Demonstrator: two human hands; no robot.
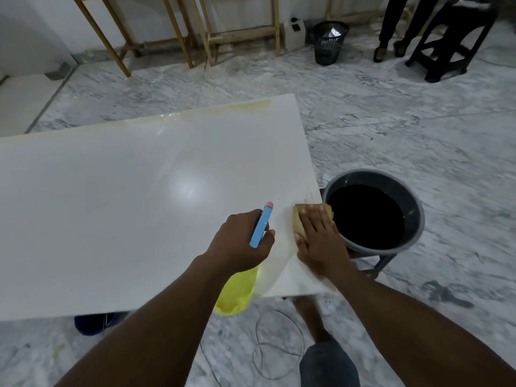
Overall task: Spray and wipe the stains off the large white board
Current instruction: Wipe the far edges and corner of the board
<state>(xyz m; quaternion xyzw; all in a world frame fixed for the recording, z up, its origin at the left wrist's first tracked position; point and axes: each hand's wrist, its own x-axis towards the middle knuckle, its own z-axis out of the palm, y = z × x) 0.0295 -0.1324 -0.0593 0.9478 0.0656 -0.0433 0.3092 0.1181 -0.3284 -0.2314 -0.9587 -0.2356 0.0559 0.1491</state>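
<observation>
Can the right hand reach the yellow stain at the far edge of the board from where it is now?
Probably not without stepping or leaning. The right hand lies flat on the cloth at the board's near right corner, while the yellow stain runs along the opposite edge. Nothing blocks the way across.

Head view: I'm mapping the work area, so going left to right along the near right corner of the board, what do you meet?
Left hand holding the spray bottle → right hand flat on the brown cloth → grey bucket of dark water.
</observation>
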